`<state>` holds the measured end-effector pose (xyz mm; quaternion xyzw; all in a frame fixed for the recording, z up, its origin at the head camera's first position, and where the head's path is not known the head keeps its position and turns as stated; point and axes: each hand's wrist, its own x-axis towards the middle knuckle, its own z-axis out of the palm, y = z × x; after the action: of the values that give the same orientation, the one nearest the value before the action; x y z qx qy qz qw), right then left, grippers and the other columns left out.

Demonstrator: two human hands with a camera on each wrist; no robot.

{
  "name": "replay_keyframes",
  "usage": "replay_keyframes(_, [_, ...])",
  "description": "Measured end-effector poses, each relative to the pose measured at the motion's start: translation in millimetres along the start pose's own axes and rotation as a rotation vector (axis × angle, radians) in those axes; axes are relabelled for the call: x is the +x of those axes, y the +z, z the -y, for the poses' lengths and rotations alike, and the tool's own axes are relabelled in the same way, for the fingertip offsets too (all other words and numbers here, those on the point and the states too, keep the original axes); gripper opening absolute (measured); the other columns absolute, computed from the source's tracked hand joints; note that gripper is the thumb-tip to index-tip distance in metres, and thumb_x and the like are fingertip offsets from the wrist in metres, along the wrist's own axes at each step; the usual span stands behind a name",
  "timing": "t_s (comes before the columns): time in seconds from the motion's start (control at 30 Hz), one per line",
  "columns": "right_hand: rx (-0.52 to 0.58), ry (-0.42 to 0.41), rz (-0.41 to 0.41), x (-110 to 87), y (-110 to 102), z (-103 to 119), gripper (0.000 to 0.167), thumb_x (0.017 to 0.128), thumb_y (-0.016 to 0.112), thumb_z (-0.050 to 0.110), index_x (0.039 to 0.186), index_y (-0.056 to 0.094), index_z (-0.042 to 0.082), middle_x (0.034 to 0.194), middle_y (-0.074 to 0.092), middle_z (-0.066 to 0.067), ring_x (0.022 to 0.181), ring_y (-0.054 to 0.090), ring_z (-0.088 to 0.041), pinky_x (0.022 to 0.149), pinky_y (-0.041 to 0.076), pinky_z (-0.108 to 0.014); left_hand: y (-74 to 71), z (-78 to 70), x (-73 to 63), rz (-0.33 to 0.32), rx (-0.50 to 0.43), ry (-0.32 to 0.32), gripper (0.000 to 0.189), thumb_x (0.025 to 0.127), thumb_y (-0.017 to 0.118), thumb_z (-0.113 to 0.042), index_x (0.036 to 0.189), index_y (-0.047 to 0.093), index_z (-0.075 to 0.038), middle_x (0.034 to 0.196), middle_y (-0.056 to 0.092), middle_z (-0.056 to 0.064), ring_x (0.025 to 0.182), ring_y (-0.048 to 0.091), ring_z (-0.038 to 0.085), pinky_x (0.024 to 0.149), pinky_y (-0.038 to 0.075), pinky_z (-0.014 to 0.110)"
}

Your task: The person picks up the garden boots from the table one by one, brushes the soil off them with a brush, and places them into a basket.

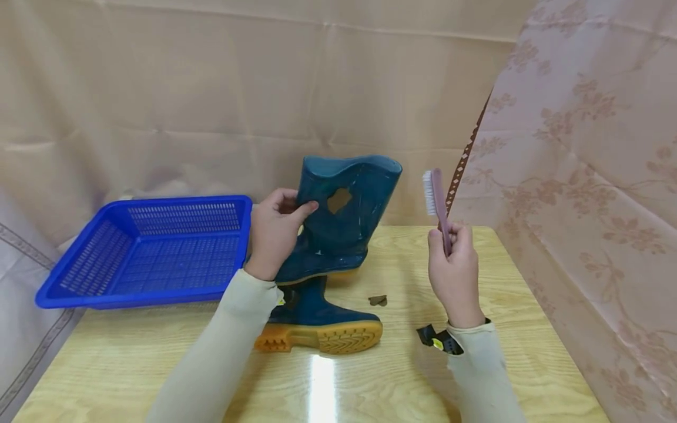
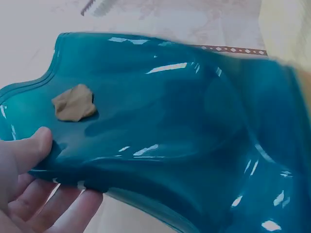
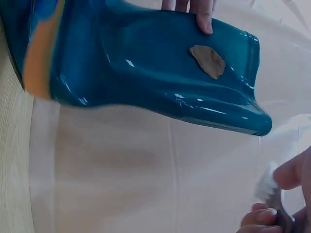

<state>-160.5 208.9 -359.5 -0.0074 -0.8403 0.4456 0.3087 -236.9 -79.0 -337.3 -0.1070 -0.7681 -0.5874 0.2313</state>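
My left hand (image 1: 275, 232) grips the upper shaft of a dark teal rubber boot (image 1: 344, 217), thumb on the near side and fingers behind. The boot is held upright, its foot pointing left. A brown clay-like patch (image 2: 75, 103) sticks to the shaft close to the thumb. In my right hand (image 1: 456, 273) is a brush (image 1: 440, 205) with a pinkish handle and white bristles facing left, held up apart from the boot. A second teal boot (image 1: 328, 311) lies on its side below, its yellow-orange sole (image 1: 338, 337) turned toward me and its shaft partly hidden.
A blue plastic basket (image 1: 153, 296) with slotted walls stands on the left of the wooden table (image 1: 402, 376). Small brown pieces (image 1: 378, 300) lie right of the lower boot. Beige cloth (image 1: 222, 88) hangs behind, and flowered cloth (image 1: 597, 194) hangs on the right.
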Motion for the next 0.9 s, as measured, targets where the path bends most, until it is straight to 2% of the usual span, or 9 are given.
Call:
replay_keyframes(0.13, [0.093,-0.092,-0.027,0.1,1.7,2.6,0.030,0.112,0.045,0.022,0.120,0.050,-0.006,0.073,0.042,-0.004,0.051,0.034,-0.011,0.046,0.029,-0.024,-1.9,-1.3,2.2,-0.050,-0.021,0.003,0.028,0.089,0.084,-0.034,0.102,0.074,-0.011,0.095,0.076,0.002,0.085,0.069,0.014,0.072,0.058,0.037])
replay_keyframes(0.27, [0.145,-0.247,-0.024,-1.4,5.7,5.0,0.023,0.111,0.042,0.010,0.119,0.051,-0.009,0.076,0.040,-0.002,0.056,0.031,-0.009,0.052,0.028,-0.025,-1.1,0.4,0.5,-0.030,0.015,-0.004,0.029,0.088,0.084,-0.037,0.101,0.074,-0.012,0.095,0.075,0.001,0.086,0.069,0.014,0.074,0.059,0.038])
replay_keyframes(0.4, [0.147,-0.386,0.010,-3.9,11.1,3.8,0.014,0.104,0.053,-0.002,0.117,0.056,-0.008,0.076,0.047,-0.003,0.059,0.036,-0.007,0.052,0.030,-0.022,2.1,7.9,-7.1,0.022,0.043,-0.048,0.027,0.089,0.084,-0.033,0.099,0.073,-0.011,0.093,0.074,0.003,0.085,0.068,0.016,0.075,0.058,0.038])
replay_keyframes(0.5, [0.114,-0.429,0.052,-5.9,13.5,2.7,0.019,0.099,0.062,-0.007,0.117,0.061,-0.004,0.077,0.053,-0.003,0.060,0.040,-0.008,0.051,0.033,-0.020,6.6,15.9,-15.1,0.055,0.025,-0.095,0.025,0.089,0.084,-0.029,0.101,0.073,-0.011,0.094,0.074,0.004,0.085,0.067,0.018,0.076,0.058,0.038])
replay_keyframes(0.57, [0.069,-0.429,0.090,-7.2,14.4,3.0,0.021,0.097,0.065,-0.005,0.118,0.063,-0.002,0.079,0.055,-0.003,0.060,0.043,-0.010,0.051,0.034,-0.019,8.7,21.0,-19.5,0.075,0.025,-0.109,0.026,0.090,0.084,-0.029,0.104,0.073,-0.011,0.097,0.074,0.004,0.088,0.068,0.019,0.079,0.058,0.039])
replay_keyframes(0.63, [0.022,-0.414,0.125,-8.5,15.6,3.2,0.021,0.098,0.068,-0.001,0.118,0.064,0.000,0.079,0.055,-0.002,0.061,0.044,-0.011,0.051,0.035,-0.019,9.0,26.4,-22.8,0.118,0.033,-0.111,0.028,0.092,0.081,-0.031,0.110,0.072,-0.013,0.102,0.073,0.003,0.094,0.067,0.019,0.085,0.057,0.041])
replay_keyframes(0.73, [-0.030,-0.385,0.160,-10.6,17.3,4.3,0.019,0.099,0.069,0.005,0.117,0.066,0.002,0.079,0.055,-0.001,0.062,0.045,-0.011,0.051,0.037,-0.021,2.9,33.0,-25.2,0.231,0.054,-0.073,0.033,0.096,0.077,-0.033,0.122,0.069,-0.015,0.115,0.071,0.003,0.109,0.065,0.021,0.100,0.052,0.050])
replay_keyframes(0.83, [-0.041,-0.375,0.169,-11.1,18.3,5.9,0.016,0.099,0.069,0.006,0.115,0.068,0.004,0.079,0.056,0.000,0.062,0.047,-0.011,0.051,0.039,-0.021,-6.8,38.8,-26.0,0.355,0.024,-0.026,0.035,0.101,0.070,-0.026,0.134,0.064,-0.015,0.129,0.067,0.004,0.122,0.061,0.023,0.108,0.047,0.053])
replay_keyframes(0.9, [-0.042,-0.380,0.161,-10.6,18.7,6.6,0.016,0.098,0.070,0.006,0.114,0.069,0.005,0.079,0.057,0.000,0.063,0.048,-0.011,0.051,0.040,-0.020,-12.5,41.0,-26.0,0.403,-0.007,-0.012,0.035,0.103,0.066,-0.019,0.138,0.061,-0.015,0.133,0.065,0.004,0.125,0.060,0.024,0.109,0.048,0.052])
